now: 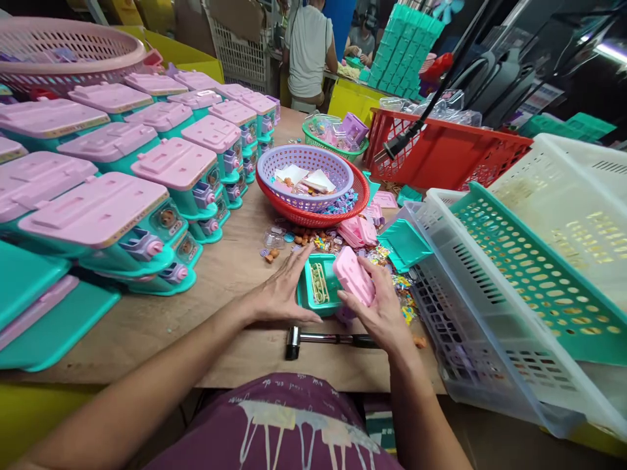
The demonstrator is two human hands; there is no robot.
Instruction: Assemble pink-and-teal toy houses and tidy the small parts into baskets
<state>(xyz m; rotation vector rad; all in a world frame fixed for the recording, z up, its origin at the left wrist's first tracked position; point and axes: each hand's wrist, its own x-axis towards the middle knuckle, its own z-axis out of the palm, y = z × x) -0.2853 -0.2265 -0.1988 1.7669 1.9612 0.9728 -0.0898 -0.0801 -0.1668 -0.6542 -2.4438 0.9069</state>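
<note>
My right hand (379, 310) grips a pink plastic lid (353, 276) and holds it tilted over the right side of a teal plastic box (317, 287) on the wooden table (230, 274). My left hand (284, 287) lies flat against the left side of that box, its fingers spread and reaching toward small loose parts (281, 245). A small hammer (323, 339) rests on the table just in front of both hands, touched by neither.
Rows of finished teal toys with pink tops (147, 163) fill the left. A purple basket inside a red one (313, 186) stands behind the box. White and teal crates (514, 287) crowd the right, a red crate (441, 153) behind. A person (308, 52) stands far back.
</note>
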